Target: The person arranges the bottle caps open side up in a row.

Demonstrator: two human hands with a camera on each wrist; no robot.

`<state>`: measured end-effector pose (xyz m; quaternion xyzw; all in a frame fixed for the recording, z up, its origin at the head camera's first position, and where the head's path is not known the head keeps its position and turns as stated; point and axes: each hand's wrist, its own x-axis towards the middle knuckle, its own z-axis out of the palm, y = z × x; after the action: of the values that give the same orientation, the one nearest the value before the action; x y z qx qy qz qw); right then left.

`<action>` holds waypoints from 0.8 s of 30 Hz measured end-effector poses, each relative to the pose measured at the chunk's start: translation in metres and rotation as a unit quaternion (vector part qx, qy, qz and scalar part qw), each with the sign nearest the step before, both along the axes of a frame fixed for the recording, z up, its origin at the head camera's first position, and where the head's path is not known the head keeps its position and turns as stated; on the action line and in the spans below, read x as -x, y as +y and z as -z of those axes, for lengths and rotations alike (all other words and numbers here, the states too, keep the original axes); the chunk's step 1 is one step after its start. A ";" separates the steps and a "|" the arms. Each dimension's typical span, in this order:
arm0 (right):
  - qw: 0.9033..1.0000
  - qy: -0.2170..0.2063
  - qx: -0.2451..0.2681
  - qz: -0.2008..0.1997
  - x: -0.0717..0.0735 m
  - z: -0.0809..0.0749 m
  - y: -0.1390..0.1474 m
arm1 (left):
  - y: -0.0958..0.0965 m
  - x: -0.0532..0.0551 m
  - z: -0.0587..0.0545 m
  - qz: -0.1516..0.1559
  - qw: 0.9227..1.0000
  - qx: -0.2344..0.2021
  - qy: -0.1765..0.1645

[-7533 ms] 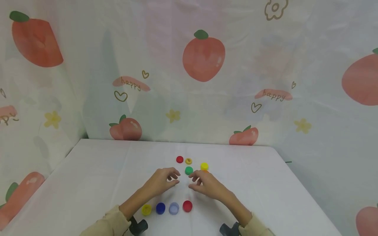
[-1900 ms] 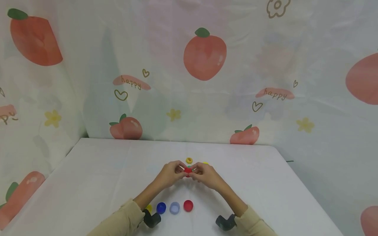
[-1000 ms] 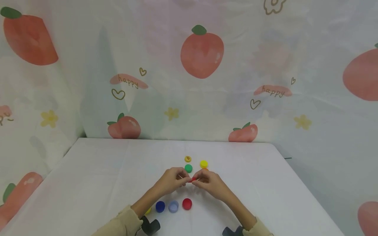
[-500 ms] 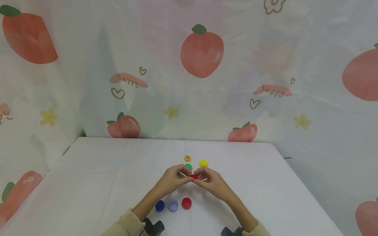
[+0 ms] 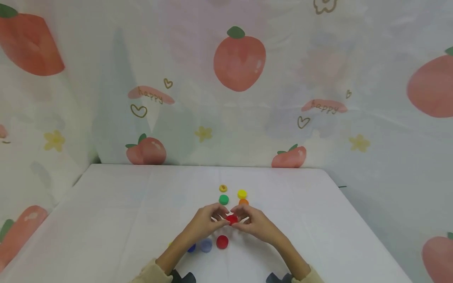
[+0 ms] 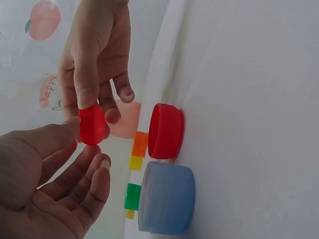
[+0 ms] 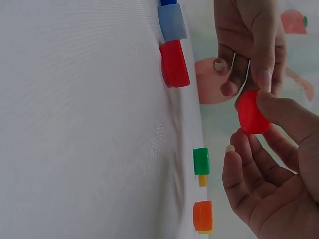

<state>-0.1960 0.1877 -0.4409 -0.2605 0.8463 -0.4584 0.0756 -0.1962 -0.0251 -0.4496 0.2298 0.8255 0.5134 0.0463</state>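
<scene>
Between my two hands, a red bottle cap (image 5: 232, 220) is held above the table. My left hand (image 5: 207, 221) pinches its left side with thumb and fingertips, and my right hand (image 5: 256, 225) pinches the right side. Up close in the left wrist view, the red cap (image 6: 92, 127) has both thumbs against it, while several other fingers stay loosely bent off it. The right wrist view gives the same cap (image 7: 253, 114) from the other side. Just below the hands, a second red cap (image 5: 222, 242) lies on the table beside a light blue cap (image 5: 206, 245).
A dark blue cap (image 5: 191, 248) is partly covered by the left forearm, and only a sliver of a yellow cap shows past it. Farther back lie a green cap (image 5: 223, 199), a small gold cap (image 5: 223, 188), a yellow cap (image 5: 242, 193) and an orange cap (image 5: 243, 202).
Both hands were empty at first, with this red cap lying at the table's back. It was picked up and turned between the fingers; lately the hands have come slightly nearer the front row.
</scene>
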 end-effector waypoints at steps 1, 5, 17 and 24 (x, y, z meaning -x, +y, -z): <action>1.000 -0.003 -0.006 -0.001 -0.001 0.000 0.001 | 0.000 -0.001 0.000 0.002 1.000 -0.002 0.003; 1.000 -0.018 -0.024 -0.005 -0.004 -0.003 0.003 | 0.001 -0.003 0.002 0.008 1.000 0.004 0.009; 0.995 -0.012 -0.091 -0.032 -0.004 -0.007 0.004 | -0.002 -0.008 0.001 0.035 0.999 0.023 -0.030; 0.993 -0.016 -0.113 -0.042 -0.007 -0.007 0.006 | -0.001 -0.008 0.001 0.050 0.997 0.033 -0.041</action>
<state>-0.1892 0.1941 -0.4339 -0.2785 0.8798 -0.3600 0.1370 -0.1883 -0.0258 -0.4505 0.2474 0.8270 0.4918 0.1136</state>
